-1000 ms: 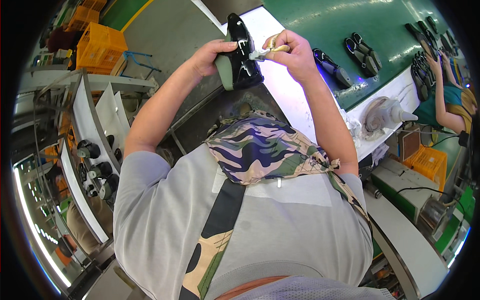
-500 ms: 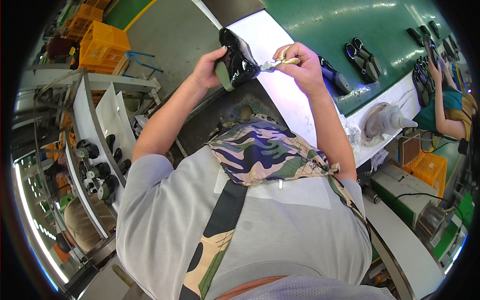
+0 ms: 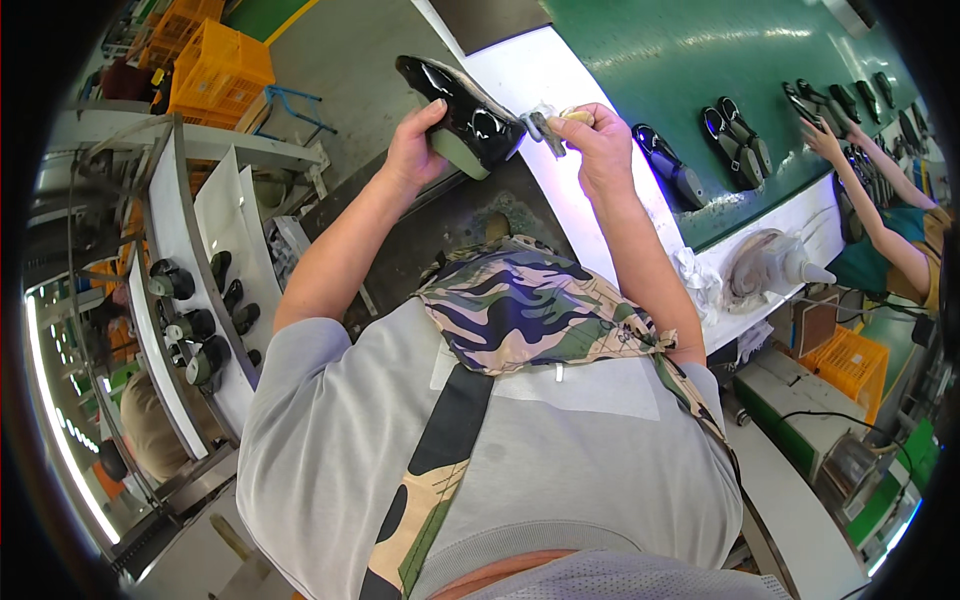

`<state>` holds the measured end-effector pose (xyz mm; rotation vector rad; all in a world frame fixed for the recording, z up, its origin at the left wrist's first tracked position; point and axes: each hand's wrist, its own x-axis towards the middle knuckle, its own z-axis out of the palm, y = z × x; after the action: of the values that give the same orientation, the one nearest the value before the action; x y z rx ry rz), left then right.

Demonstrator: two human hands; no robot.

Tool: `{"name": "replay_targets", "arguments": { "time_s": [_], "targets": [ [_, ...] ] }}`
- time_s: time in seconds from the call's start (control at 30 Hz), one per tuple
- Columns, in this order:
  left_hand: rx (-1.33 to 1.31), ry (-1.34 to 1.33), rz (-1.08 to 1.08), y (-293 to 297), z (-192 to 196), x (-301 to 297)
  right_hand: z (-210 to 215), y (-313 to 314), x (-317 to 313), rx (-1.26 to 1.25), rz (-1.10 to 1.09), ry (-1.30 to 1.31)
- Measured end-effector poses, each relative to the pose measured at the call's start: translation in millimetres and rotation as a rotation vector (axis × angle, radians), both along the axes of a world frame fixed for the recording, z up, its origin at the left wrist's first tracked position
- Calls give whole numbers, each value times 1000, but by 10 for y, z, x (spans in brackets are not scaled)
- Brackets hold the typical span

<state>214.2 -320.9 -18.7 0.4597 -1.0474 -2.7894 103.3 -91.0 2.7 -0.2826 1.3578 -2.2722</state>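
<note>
My left hand is closed round the heel end of a glossy black shoe with a pale green heel, held up and tilted over the dark gap left of the white bench strip. At the shoe's right end, my right hand pinches a small crumpled grey-white rag. Yellowish covers show on some of its fingertips. The rag is at or very near the shoe's tip; whether they touch I cannot tell. The shoe's inside is mostly turned away.
Pairs of black shoes stand on the green belt to the right. A white spouted bottle lies by a round dish on the white strip. A co-worker's hands handle shoes at far right. Shelves with shoes stand left.
The shoe has tipped, its upper end swinging left. The rag in my right hand has turned and hangs lower. The co-worker's hands have moved to shoes farther up the belt.
</note>
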Motion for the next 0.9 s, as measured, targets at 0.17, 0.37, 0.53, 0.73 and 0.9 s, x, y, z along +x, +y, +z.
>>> {"name": "replay_targets", "arguments": {
  "time_s": [0.17,0.37,0.53,0.73,0.9],
  "targets": [
    [-297,2,174,22,107,126,-83,-99,36,55,1,-74],
    [-629,73,333,16,274,307,-246,-289,34,128,16,-122],
    [-828,136,412,9,471,501,-255,-405,75,106,97,-164],
    [-1116,129,589,-137,702,720,-42,-626,147,-31,269,-203],
    [-1127,68,783,-812,1394,929,69,-604,50,-130,372,-223]
  ]
}}
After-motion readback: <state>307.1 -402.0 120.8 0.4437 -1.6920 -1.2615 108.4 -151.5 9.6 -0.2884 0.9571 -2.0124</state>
